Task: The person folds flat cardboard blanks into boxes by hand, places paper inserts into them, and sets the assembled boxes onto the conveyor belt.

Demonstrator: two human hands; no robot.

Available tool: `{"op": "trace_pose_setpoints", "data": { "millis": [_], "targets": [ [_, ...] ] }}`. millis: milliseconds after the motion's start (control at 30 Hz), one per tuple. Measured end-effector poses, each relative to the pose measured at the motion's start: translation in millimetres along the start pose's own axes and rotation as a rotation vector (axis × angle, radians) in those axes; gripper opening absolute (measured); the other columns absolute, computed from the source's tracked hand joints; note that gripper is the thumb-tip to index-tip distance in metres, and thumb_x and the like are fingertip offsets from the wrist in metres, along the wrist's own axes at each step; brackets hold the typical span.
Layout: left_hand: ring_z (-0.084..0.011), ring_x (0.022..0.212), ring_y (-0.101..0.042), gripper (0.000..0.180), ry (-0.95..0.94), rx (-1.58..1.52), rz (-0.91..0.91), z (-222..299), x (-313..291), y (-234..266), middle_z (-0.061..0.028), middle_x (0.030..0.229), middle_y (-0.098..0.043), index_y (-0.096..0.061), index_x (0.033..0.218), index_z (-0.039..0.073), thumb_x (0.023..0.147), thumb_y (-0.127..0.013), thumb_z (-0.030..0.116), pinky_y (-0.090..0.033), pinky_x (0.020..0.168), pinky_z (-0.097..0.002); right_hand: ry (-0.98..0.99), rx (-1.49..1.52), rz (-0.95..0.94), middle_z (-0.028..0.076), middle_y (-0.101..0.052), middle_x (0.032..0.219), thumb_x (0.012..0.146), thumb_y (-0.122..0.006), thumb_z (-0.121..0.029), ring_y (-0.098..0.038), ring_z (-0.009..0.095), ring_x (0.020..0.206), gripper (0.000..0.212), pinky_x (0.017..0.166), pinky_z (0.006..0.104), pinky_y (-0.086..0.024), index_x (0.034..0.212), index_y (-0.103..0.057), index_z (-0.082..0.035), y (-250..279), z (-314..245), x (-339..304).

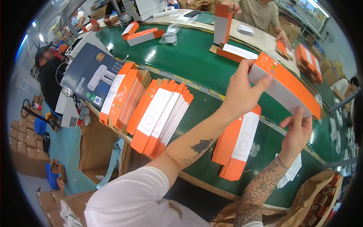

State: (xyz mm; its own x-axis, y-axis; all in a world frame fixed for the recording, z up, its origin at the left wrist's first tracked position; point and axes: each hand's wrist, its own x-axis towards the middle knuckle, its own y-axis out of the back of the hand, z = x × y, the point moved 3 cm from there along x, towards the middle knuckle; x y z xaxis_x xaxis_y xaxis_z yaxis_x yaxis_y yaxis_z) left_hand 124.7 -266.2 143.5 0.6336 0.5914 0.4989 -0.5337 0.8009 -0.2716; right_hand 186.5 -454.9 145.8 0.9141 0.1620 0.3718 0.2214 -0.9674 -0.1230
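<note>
A long orange and white carton, folded into box shape, is held up at the right above the green table. My left hand grips its upper left end, thumb on the orange face and fingers behind. At the lower right end, my right hand pinches the carton's edge between thumb and fingers. Below the hands lies a small stack of flat orange and white cartons. Left of my left forearm, a larger fanned stack of flat cartons rests beside another bundle.
A dark blue printed box stands at the left. Across the green belt are made-up cartons, a tape roll and an open carton. A co-worker's hand holds an upright carton. An open cardboard box sits below left.
</note>
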Motion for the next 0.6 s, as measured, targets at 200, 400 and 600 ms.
{"op": "trace_pose_setpoints", "data": {
  "millis": [200, 400, 600],
  "targets": [
    [-0.0187, 0.112, -0.055, 0.047, 0.093, 0.068, -0.087, -0.1, -1.0, 0.8, -0.0145, 0.118, -0.056, -0.045, 0.125, -0.004, 0.093, -0.068, 0.023, -0.051, 0.089, -0.0326, 0.02, -0.021, -0.01, 0.006, -0.059, 0.075, 0.1, -0.058, -0.024, -0.045, 0.009, 0.043, 0.029, 0.042, 0.0232, -0.037, 0.109, -0.056, 0.003, 0.0, 0.3, -0.9],
    [-0.0202, 0.113, -0.055, 0.048, 0.069, 0.158, -0.099, -0.3, -2.6, -2.1, -0.0157, 0.12, -0.058, -0.046, 0.125, -0.004, 0.092, -0.069, 0.022, -0.05, 0.093, -0.0353, 0.058, -0.049, 0.044, 0.004, -0.057, 0.071, 0.101, -0.057, -0.026, -0.04, 0.007, 0.04, 0.032, 0.038, 0.0215, -0.033, 0.115, -0.053, 0.003, -0.1, -6.5, -1.7],
    [-0.0209, 0.112, -0.056, 0.045, 0.035, 0.165, -0.109, 1.2, -3.1, -3.4, -0.0153, 0.118, -0.059, -0.048, 0.123, -0.004, 0.092, -0.069, 0.021, -0.05, 0.094, -0.0357, 0.063, -0.033, 0.054, 0.004, -0.057, 0.072, 0.101, -0.056, -0.026, -0.04, 0.007, 0.039, 0.032, 0.038, 0.0218, -0.033, 0.115, -0.054, 0.003, 0.7, -7.2, -0.2]
  ]
}}
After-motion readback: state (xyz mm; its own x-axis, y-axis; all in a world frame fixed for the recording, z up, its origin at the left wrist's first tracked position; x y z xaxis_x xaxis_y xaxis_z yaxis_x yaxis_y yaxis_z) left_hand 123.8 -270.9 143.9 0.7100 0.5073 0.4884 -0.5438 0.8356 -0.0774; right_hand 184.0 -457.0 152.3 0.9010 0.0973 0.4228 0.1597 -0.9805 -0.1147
